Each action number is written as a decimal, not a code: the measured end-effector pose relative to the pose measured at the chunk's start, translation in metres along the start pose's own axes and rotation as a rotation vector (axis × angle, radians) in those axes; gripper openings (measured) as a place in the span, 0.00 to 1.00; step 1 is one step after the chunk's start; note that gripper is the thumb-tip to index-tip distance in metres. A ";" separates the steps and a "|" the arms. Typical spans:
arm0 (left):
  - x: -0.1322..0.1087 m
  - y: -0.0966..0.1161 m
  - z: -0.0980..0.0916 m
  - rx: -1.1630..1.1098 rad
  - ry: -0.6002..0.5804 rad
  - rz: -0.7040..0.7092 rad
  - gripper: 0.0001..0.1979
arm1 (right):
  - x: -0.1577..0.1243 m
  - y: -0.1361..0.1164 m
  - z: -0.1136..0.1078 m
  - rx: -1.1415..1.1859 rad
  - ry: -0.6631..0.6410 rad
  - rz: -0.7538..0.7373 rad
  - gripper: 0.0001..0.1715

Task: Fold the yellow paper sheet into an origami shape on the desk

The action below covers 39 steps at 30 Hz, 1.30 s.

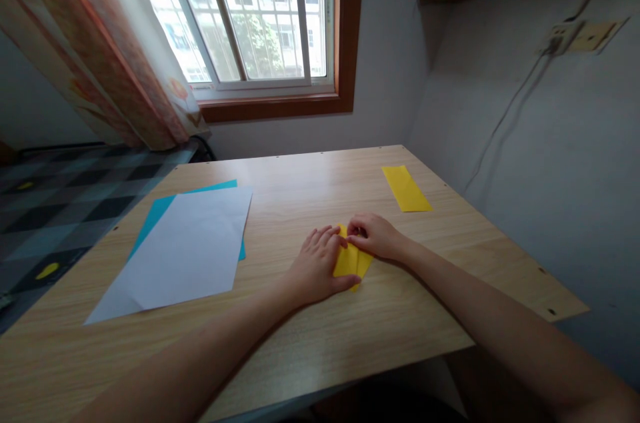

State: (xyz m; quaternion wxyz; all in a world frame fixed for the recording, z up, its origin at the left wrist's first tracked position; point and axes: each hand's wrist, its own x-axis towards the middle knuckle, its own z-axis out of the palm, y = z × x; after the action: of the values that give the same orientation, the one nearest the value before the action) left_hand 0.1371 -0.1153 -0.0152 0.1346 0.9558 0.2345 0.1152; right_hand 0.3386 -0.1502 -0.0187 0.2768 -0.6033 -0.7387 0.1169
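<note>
A small piece of folded yellow paper (347, 264) lies on the wooden table between my hands, with crease lines across it. My left hand (320, 263) rests flat over its left side, fingers stretched away from me and the thumb along the near edge. At the paper's upper right, my right hand (377, 235) pinches a part of it between thumb and curled fingers. The paper's left portion is hidden beneath my left hand.
A yellow paper strip (407, 190) lies at the table's far right. On the left, a white sheet (185, 243) overlaps a blue sheet (155, 216). The wooden table (300, 356) ends near a wall on the right, where a cable (505, 113) hangs.
</note>
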 end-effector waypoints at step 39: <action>0.003 0.000 -0.008 0.050 -0.098 0.026 0.41 | -0.001 -0.008 0.000 -0.107 0.005 0.015 0.05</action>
State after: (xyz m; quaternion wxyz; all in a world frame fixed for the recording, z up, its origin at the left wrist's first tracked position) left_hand 0.1369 -0.1121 -0.0076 0.1206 0.9663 0.2182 0.0643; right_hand 0.3318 -0.1532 -0.0145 0.2451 -0.6228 -0.7389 0.0780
